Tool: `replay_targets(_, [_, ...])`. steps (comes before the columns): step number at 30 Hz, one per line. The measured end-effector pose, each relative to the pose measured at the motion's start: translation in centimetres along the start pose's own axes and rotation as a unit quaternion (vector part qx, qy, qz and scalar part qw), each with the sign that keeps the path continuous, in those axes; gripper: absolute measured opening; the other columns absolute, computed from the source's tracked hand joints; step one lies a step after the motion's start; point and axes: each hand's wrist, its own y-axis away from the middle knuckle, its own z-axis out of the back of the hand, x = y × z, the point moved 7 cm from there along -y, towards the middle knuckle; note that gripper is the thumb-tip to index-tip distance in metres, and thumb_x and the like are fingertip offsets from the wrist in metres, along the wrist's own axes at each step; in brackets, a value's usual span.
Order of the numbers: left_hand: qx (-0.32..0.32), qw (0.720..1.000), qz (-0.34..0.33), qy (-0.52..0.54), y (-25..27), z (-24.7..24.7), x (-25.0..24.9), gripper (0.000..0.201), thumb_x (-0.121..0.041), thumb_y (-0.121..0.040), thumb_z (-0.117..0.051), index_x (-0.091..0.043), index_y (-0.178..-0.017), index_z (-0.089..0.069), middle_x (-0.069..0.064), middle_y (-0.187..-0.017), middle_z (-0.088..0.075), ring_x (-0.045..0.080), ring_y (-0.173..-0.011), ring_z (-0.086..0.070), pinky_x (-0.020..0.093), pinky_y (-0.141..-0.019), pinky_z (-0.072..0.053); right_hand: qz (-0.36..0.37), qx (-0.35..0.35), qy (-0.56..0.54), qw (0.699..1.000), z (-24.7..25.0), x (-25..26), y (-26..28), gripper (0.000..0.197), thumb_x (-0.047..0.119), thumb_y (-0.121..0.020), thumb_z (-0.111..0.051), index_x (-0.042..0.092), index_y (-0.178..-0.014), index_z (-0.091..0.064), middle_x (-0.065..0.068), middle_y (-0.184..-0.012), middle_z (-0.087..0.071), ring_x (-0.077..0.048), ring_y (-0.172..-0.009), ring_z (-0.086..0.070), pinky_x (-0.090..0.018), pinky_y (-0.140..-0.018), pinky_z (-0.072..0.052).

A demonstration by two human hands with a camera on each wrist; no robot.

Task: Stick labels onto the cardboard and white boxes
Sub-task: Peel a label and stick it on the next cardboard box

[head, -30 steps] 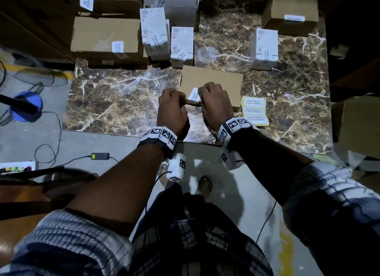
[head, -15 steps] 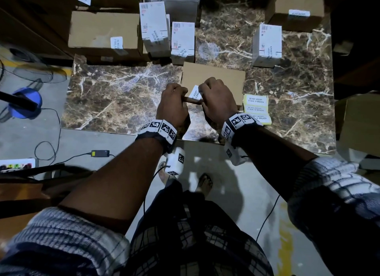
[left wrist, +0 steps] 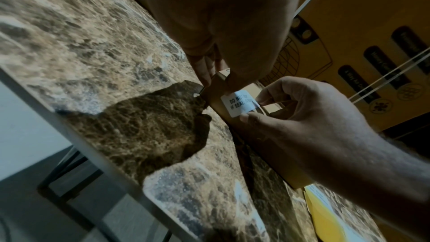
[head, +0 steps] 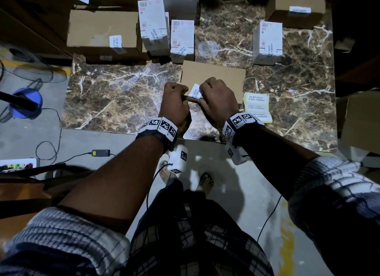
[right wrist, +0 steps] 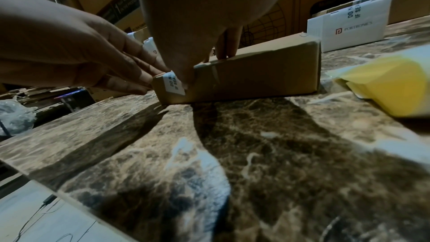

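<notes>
A flat cardboard box (head: 213, 76) lies mid-table. A white "DO NOT ACCEPT IF SEAL IS BROKEN" label (head: 195, 91) sits over its near left corner, folded onto the front face (left wrist: 236, 104). My left hand (head: 185, 94) pinches that corner of the box (left wrist: 267, 150), with its fingers (right wrist: 139, 73) along the box's end. My right hand (head: 202, 94) pinches the label's right edge between thumb and forefinger (left wrist: 252, 107). In the right wrist view the thumb lies on the label (right wrist: 173, 84).
A yellow pad of labels (head: 257, 107) lies just right of the box. Labelled white boxes (head: 182, 37) (head: 267, 42) and cardboard boxes (head: 102, 29) (head: 296, 8) stand along the back. The marble table's near edge (head: 102, 129) runs under my wrists. Another carton (head: 362, 119) stands at the right.
Both hands stay at the box's near left corner with the label between them. Only the view has shifted slightly.
</notes>
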Motion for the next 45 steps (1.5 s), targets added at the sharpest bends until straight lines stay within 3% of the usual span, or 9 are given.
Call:
replay_targets(8, [-0.002,0.999,0.018,0.026,0.1,0.2,0.0,0.038,0.012,-0.082,-0.054,-0.001,-0.117,-0.061,0.012,-0.125,-0.044,0.002,-0.084,-0.050,-0.008,-0.079,-0.033,0.030,0.020,0.003,0.999,0.3,0.0,-0.2,0.030,0.036,-0.090,-0.066,0.010,-0.103,-0.060,-0.011,-0.113,-0.058,-0.033,-0.095,-0.055,-0.034,-0.062,-0.037])
replay_targets(14, [-0.005,0.999,0.040,0.004,0.0,0.5,0.6,0.026,0.002,-0.082,-0.057,-0.008,-0.105,-0.063,0.010,-0.119,-0.046,0.022,-0.099,-0.060,0.025,-0.096,-0.050,0.090,0.027,0.024,0.995,0.2,0.8,-0.2,0.016,0.028,-0.085,-0.073,0.015,-0.093,-0.068,-0.009,-0.105,-0.063,-0.032,-0.087,-0.056,-0.032,-0.056,-0.038])
replay_targets(19, [-0.015,0.989,0.137,-0.048,0.4,1.1,1.6,0.018,-0.026,-0.089,-0.057,-0.009,-0.084,-0.065,0.008,-0.093,-0.066,0.024,-0.085,-0.060,0.027,-0.074,-0.045,0.095,0.022,0.020,0.995,0.1,1.1,0.0,0.012,0.025,-0.084,-0.073,0.016,-0.092,-0.070,-0.008,-0.102,-0.063,-0.031,-0.086,-0.058,-0.030,-0.054,-0.035])
replay_targets(22, [0.080,0.959,0.266,0.051,1.1,-0.8,3.3,0.044,-0.046,-0.088,-0.060,-0.005,-0.075,-0.068,0.010,-0.075,-0.067,0.028,-0.071,-0.060,0.030,-0.064,-0.044,0.087,0.007,0.007,0.996,0.4,1.0,0.1,0.014,0.028,-0.087,-0.072,0.016,-0.093,-0.071,-0.007,-0.103,-0.064,-0.030,-0.088,-0.058,-0.029,-0.055,-0.031])
replay_targets(26, [0.073,0.863,0.369,0.338,2.7,-2.2,2.8,0.024,-0.024,-0.088,-0.066,-0.001,-0.081,-0.068,0.011,-0.066,-0.060,0.021,-0.050,-0.049,0.023,-0.047,-0.036,0.075,0.004,-0.009,0.997,0.2,0.7,0.1,0.018,0.032,-0.091,-0.067,0.016,-0.098,-0.069,-0.006,-0.106,-0.063,-0.029,-0.095,-0.057,-0.030,-0.056,-0.035])
replay_targets(33, [0.094,0.843,0.407,0.340,3.0,-2.6,2.8,0.018,-0.017,-0.088,-0.066,-0.002,-0.077,-0.066,0.008,-0.059,-0.056,0.019,-0.046,-0.045,0.022,-0.045,-0.032,0.051,0.007,-0.041,0.998,0.0,0.0,0.0,0.020,0.036,-0.096,-0.059,0.020,-0.105,-0.066,0.000,-0.114,-0.062,-0.025,-0.104,-0.055,-0.031,-0.060,-0.038])
replay_targets(39, [0.104,0.845,0.407,0.331,3.6,-2.4,1.9,0.019,-0.020,-0.077,-0.059,-0.007,-0.064,-0.063,0.008,-0.060,-0.053,0.020,-0.048,-0.044,0.024,-0.050,-0.032,0.026,0.026,-0.064,0.997,-0.1,-0.5,0.1,0.016,0.027,-0.092,-0.063,0.018,-0.106,-0.062,0.001,-0.117,-0.060,-0.025,-0.107,-0.054,-0.034,-0.066,-0.046])
replay_targets(42, [0.077,0.895,0.363,0.246,3.1,-1.5,1.6,0.027,-0.028,-0.077,-0.058,-0.003,-0.075,-0.069,0.010,-0.067,-0.064,0.025,-0.055,-0.057,0.027,-0.051,-0.042,0.004,0.030,-0.079,0.996,-0.1,-0.5,0.1,0.018,0.024,-0.091,-0.065,0.018,-0.107,-0.062,0.000,-0.115,-0.061,-0.026,-0.107,-0.054,-0.037,-0.072,-0.049])
replay_targets(45, [0.068,0.939,0.299,0.157,2.4,-1.3,1.1,0.038,-0.041,-0.074,-0.055,-0.007,-0.080,-0.070,0.009,-0.080,-0.070,0.029,-0.077,-0.065,0.035,-0.071,-0.052,-0.019,0.027,-0.106,0.994,0.1,-0.5,0.0,0.022,0.025,-0.088,-0.068,0.017,-0.107,-0.063,-0.002,-0.112,-0.062,-0.026,-0.107,-0.055,-0.037,-0.076,-0.048])
